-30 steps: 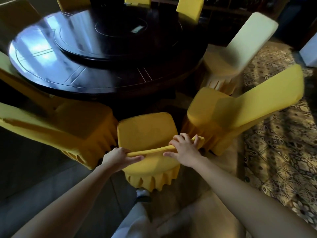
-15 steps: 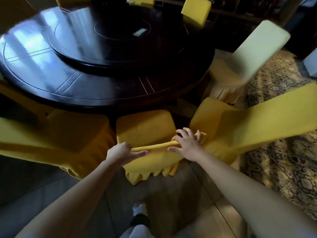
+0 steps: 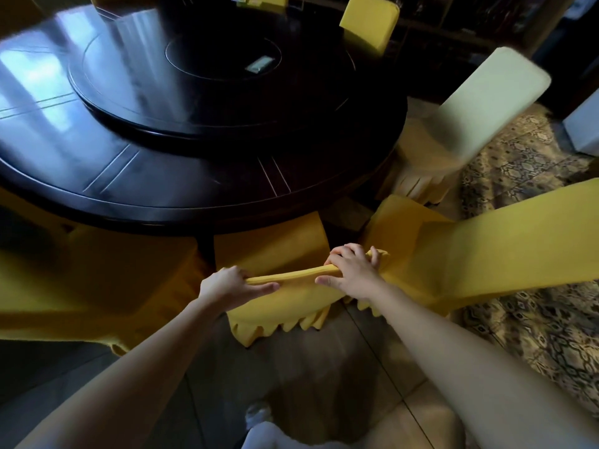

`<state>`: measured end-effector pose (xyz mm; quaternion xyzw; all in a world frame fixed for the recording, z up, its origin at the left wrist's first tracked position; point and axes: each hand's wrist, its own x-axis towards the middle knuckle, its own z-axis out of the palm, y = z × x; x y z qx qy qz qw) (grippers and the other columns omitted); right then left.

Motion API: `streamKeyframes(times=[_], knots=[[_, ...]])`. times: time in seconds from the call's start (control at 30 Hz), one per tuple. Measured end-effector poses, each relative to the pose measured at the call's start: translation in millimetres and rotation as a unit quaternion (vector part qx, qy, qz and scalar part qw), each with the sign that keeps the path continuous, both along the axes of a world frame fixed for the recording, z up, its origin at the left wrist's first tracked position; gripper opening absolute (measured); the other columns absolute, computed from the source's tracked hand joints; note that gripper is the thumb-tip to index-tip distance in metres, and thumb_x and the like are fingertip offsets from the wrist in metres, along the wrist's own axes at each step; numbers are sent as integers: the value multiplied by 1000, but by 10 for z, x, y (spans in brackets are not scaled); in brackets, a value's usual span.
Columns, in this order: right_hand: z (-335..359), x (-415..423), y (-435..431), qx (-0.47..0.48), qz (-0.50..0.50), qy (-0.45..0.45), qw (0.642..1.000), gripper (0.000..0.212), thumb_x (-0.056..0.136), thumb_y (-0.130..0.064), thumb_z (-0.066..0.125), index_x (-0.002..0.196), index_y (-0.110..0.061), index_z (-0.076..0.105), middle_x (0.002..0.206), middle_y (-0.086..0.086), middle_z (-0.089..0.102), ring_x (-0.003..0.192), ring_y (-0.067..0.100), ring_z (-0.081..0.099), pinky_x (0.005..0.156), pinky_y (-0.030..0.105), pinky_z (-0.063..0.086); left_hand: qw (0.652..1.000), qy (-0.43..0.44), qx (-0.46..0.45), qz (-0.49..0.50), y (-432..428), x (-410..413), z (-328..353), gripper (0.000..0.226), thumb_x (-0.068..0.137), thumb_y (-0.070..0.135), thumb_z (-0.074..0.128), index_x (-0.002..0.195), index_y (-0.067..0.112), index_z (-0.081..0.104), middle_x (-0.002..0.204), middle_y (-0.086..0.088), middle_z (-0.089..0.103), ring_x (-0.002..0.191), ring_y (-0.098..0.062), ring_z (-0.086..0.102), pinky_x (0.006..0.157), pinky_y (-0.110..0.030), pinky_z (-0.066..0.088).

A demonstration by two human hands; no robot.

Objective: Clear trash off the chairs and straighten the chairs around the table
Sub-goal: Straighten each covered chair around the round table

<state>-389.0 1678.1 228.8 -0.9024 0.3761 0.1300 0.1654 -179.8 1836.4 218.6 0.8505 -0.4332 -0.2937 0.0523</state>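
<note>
Item: yellow fabric-covered dining chair [image 3: 272, 251], seat part under round dark wood table [image 3: 201, 176]; L hand [image 3: 227, 285] & R hand [image 3: 351, 273] curled round backrest top, prob. to steer it straight.

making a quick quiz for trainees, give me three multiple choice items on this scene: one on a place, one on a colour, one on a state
1. Where does the held chair stand?
A) on the rug
B) at the table's near edge, between two yellow chairs
C) across the table

2. What colour is the chair cover at the table's right?
A) red
B) blue
C) pale cream

3. What are the hands doing?
A) left hand and right hand both grip the backrest top
B) both hang free
C) one holds trash

Answers:
1 B, its seat reaches under the near rim.
2 C, it is paler than the yellow ones.
3 A, fingers curl over the backrest edge.
</note>
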Motion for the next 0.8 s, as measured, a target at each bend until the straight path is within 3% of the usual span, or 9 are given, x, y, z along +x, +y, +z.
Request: streamKeyframes(times=[0.37,0.57,0.7,0.8], knots=[[35,34,101,-11,-34,-5,999,61,80,-76,37,118,-31,53,136,-5,45,135,21,27,115,55,1,1000,-1,-8,-15,16,62,-13,89,42,98,35,78,22,65,67,3,65,59,-11,62,46,-23,43],[23,13,244,-24,-71,-29,997,56,83,-72,41,122,-33,51,138,-3,44,136,22,28,115,55,-3,999,-20,-30,-19,79,-6,57,75,54,90,40,85,28,66,69,5,65,61,-10,62,48,-23,47],[20,-30,310,-28,-75,-42,996,57,87,-67,40,131,-31,45,144,-3,40,140,21,22,115,56,-4,995,-60,-75,-18,134,-77,67,62,68,81,46,89,27,67,68,9,62,59,-7,59,45,-18,40],[41,-105,337,-21,-61,-56,996,55,92,-60,39,139,-30,39,149,-4,34,144,19,16,116,55,-4,989,-96,-111,-15,154,-166,68,58,73,78,44,96,29,67,75,11,64,65,-6,59,55,-22,50]])
